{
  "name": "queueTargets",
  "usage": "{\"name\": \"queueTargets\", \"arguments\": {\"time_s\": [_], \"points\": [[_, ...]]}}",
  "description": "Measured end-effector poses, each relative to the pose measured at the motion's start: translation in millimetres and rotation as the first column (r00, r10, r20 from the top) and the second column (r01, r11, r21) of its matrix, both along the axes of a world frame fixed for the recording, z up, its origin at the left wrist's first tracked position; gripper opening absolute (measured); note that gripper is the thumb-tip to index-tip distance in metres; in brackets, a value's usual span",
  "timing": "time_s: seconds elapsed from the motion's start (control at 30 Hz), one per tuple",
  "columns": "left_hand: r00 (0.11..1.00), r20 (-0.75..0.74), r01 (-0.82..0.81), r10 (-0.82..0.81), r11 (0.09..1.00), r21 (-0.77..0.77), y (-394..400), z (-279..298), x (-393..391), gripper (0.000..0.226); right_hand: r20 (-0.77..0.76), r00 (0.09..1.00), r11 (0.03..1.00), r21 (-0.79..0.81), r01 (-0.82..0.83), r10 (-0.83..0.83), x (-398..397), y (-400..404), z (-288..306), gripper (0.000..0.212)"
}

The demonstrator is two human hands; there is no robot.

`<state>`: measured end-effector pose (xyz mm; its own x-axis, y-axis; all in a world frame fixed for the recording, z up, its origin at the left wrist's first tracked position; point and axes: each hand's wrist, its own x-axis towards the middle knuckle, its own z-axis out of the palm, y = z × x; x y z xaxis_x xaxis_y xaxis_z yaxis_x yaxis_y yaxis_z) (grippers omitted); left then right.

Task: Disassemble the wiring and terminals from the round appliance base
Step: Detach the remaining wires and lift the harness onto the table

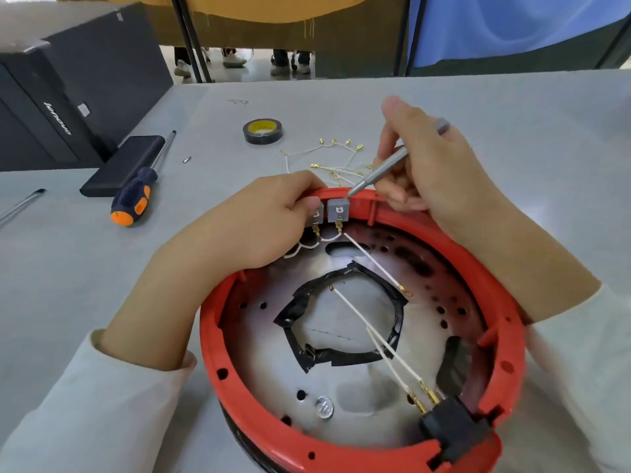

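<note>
The round appliance base (345,452), a red-rimmed shell with a perforated metal floor, is seen lying on the grey table (512,138), enclosed between the two forearms. Its far rim is reached by both hands.

The left hand (259,216) is curled over the far rim, and a grey terminal block (316,216) is pinched under its fingertips. A second grey terminal block (338,210) is mounted just beside it, toward the right hand. The right hand (433,165) is closed round a slim grey tool (386,167), held like a pen; the tool's tip is set at the top of the second block, against the rim.

White wires (372,261) with brass terminals are still attached below both blocks and are run across the floor of the base. Two further white leads are plugged into a black connector (450,428) at the near rim, below the right forearm. A ring of black tape (341,322) is seen around the central opening.

Beyond the hands, a loose bundle of removed wires (338,158) is laid on the table, with a roll of black tape (263,130) further off. Well to the left of the left hand, an orange-and-blue screwdriver (136,196) is laid against a flat black device (124,165).
</note>
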<state>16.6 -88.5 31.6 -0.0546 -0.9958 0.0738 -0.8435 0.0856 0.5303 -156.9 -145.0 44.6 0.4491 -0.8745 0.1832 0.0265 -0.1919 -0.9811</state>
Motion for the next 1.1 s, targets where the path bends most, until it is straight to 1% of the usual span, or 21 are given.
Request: {"name": "queueTargets", "arguments": {"time_s": [0.1,0.2,0.27,0.43,0.6,0.83,1.1], "points": [[1.0,0.005,-0.003,0.003,1.0,-0.012,-0.6,-0.6,-0.6,0.019,-0.09,0.995,0.995,-0.089,0.039,-0.047,0.5,1.4,-0.7,0.046],[1.0,-0.006,0.001,-0.001,1.0,-0.008,-0.7,-0.4,-1.8,0.019,-0.167,0.97,0.962,-0.237,0.133,-0.175,0.5,0.7,-3.4,0.047],[1.0,-0.008,-0.005,0.005,1.0,-0.002,-0.5,-0.7,-2.2,0.02,-0.198,0.95,0.937,-0.304,0.174,-0.24,-0.8,-0.6,-5.5,0.049],[1.0,-0.02,-0.017,0.017,1.0,0.008,-1.2,-0.9,-2.1,0.021,-0.272,0.931,0.935,-0.321,0.151,-0.244,-3.3,-0.4,-7.2,0.038],[0.999,-0.028,-0.027,0.028,0.999,0.018,-1.4,-2.1,-1.4,0.02,-0.29,0.939,0.953,-0.285,0.099,-0.184,-2.9,0.9,-6.6,0.035],[0.997,-0.064,-0.039,0.04,0.999,0.014,-1.3,-2.6,-1.5,0.02,-0.316,0.932,0.951,-0.299,0.081,-0.179,-3.4,2.1,-5.8,0.028],[0.996,-0.084,-0.04,0.042,0.999,0.022,-0.6,-2.7,-1.5,0.019,-0.338,0.915,0.939,-0.326,0.108,-0.223,-4.3,-0.5,-6.3,0.031]]}}
